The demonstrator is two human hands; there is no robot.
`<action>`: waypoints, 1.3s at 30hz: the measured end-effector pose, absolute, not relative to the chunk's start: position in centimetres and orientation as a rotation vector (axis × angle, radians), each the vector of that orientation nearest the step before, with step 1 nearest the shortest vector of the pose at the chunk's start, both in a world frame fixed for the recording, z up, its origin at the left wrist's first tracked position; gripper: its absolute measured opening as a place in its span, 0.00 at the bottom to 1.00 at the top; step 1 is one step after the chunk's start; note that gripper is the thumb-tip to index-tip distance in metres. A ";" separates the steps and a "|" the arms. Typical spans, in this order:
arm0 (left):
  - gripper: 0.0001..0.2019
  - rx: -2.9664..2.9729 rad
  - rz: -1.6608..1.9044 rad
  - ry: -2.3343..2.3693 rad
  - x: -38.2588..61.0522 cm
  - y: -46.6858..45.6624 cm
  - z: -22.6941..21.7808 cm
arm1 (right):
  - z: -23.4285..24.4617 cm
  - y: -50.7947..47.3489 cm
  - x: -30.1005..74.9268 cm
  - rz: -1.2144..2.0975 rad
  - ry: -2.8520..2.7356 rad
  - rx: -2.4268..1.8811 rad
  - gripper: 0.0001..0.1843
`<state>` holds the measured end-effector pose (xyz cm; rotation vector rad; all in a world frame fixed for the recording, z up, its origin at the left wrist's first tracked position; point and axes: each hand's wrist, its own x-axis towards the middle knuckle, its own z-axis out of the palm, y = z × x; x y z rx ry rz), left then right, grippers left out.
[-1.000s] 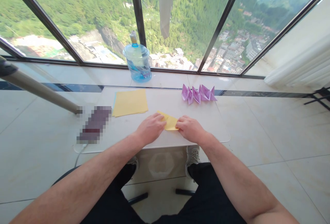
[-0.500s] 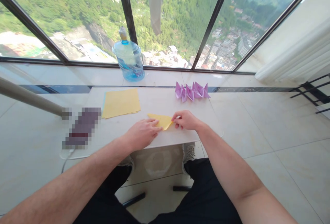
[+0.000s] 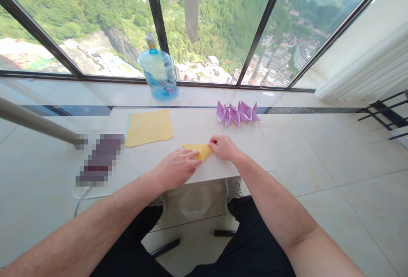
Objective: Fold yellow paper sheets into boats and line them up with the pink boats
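A folded piece of yellow paper (image 3: 203, 153) lies on the white table (image 3: 242, 160) near its front edge. My left hand (image 3: 178, 166) rests flat on its left part, fingers stretched out and pressing it down. At the paper's right corner, my right hand (image 3: 223, 147) is closed, with thumb and forefinger pinching the edge. The left hand's fingers cover part of the folded paper. Behind and to the left lies a stack of yellow paper sheets (image 3: 149, 127), with a light blue edge showing beneath. Several folded purple paper shapes (image 3: 235, 114) stand in a row at the back right.
A blue water jug (image 3: 160, 77) stands by the window, behind the table. A blurred-out dark object (image 3: 101, 158) with a cable lies at the table's left end. A beige pole (image 3: 38, 120) reaches in from the left. A black metal rack (image 3: 385, 113) stands far right.
My right hand has moved slightly left, bringing the paper's right corner inward, so the folded paper looks narrower. The left hand has stayed nearly in place.
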<state>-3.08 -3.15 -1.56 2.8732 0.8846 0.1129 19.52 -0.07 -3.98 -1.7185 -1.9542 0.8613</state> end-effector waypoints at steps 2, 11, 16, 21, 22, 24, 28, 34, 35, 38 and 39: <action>0.12 2.871 0.109 0.871 -2.8 -3.6 -1.5 | -4.0 0.0 19.2 0.836 -1.943 -1.785 0.07; 0.14 2.875 0.062 0.936 -2.2 -4.6 -1.3 | -3.9 -0.5 18.5 0.719 -1.958 -1.884 0.07; 0.21 2.840 0.086 0.974 -2.1 -4.8 -1.4 | -3.8 -0.8 18.0 0.605 -1.998 -1.926 0.07; 0.25 2.849 0.103 0.968 -2.0 -4.9 -1.6 | -3.9 -0.8 18.0 0.598 -2.008 -1.923 0.07; 0.25 2.852 0.100 0.968 -2.0 -4.9 -1.7 | -4.0 -0.8 18.0 0.599 -2.009 -1.918 0.07; 0.24 2.855 0.093 0.976 -2.0 -4.9 -1.7 | -4.0 -0.8 18.0 0.595 -2.008 -1.914 0.07; 0.23 2.859 0.069 0.986 -2.0 -4.9 -1.7 | -4.1 -0.8 18.0 0.589 -2.002 -1.909 0.07; 0.23 2.850 0.057 0.996 -1.9 -4.9 -1.5 | -4.1 -0.8 18.1 0.572 -2.011 -1.918 0.08; 0.23 2.849 0.056 0.998 -1.8 -4.9 -1.5 | -4.1 -0.8 18.1 0.570 -2.011 -1.919 0.08; 0.23 2.856 0.051 1.000 -1.8 -4.9 -1.5 | -4.1 -0.8 18.2 0.579 -2.008 -1.916 0.08; 0.23 2.861 0.050 0.999 -1.8 -4.9 -1.5 | -4.1 -0.8 18.2 0.584 -2.005 -1.914 0.08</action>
